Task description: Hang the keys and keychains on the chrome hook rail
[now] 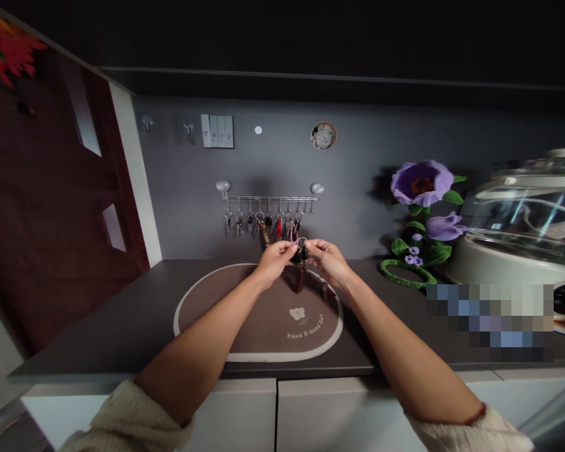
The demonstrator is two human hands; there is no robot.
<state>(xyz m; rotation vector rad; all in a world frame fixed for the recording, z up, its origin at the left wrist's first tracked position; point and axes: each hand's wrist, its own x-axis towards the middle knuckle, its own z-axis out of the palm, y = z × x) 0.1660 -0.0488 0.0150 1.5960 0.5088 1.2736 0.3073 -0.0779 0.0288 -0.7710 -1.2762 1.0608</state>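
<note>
I have both hands up over the surface [117,326], working on one key ring [302,242] in the air, in front of the hook rail [270,199] and above the brown mat [263,333]. My left hand [275,260] pinches the ring's left side between thumb and finger; my right hand [329,258] pinches it from the other side, fingertips almost meeting. A black fob [303,253] and a brown tag [300,280] dangle beneath. Another small bunch of keys [324,289] shows under my right hand; I can't tell whether it hangs from my fingers or rests on the mat.

I'd judge this as the fiddly step of handling the ring itself, perhaps sorting or parting what it carries. The next move, as I see it, calls for a steady left pinch while my right fingertips work finely at the metal, without letting the fob swing or the loose pieces slip. Behind, other keys [279,226] hang along the rail, close enough to snag.
</note>
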